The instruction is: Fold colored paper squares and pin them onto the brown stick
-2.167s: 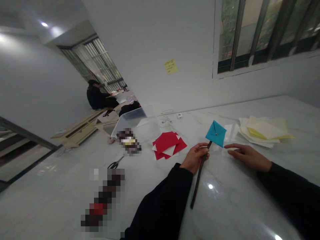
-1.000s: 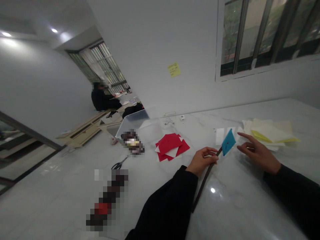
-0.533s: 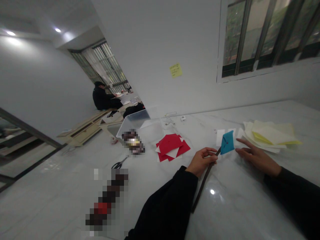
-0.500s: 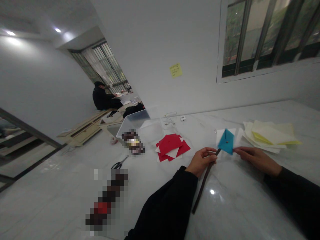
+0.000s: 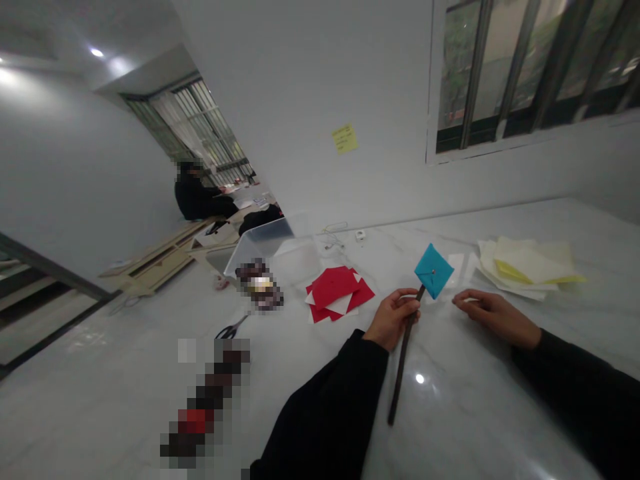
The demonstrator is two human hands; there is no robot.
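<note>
My left hand (image 5: 395, 317) is closed around the upper part of a dark brown stick (image 5: 400, 373), which slants down toward me over the white marble-patterned surface. At the stick's top sits a blue paper pinwheel (image 5: 430, 263), a folded diamond with a small pin-like dot at its middle. To the right of the pinwheel, apart from it, my right hand (image 5: 495, 317) is held with loosely bent fingers and nothing visible in them. Left of my left hand lie red folded papers (image 5: 337, 287) with white corners showing between them.
Cream and yellow paper sheets (image 5: 535, 263) lie at the right. Scissors (image 5: 229, 330) rest at the left, near two pixelated patches. A clear plastic bin (image 5: 265, 233) stands behind, with a thin cable and a small white piece (image 5: 361, 235) by the wall. Another person (image 5: 195, 197) sits far back.
My right hand has let go of the blue paper and drawn away from its edge. The pinwheel now faces me as a fuller diamond, and the stick stands slightly steeper.
</note>
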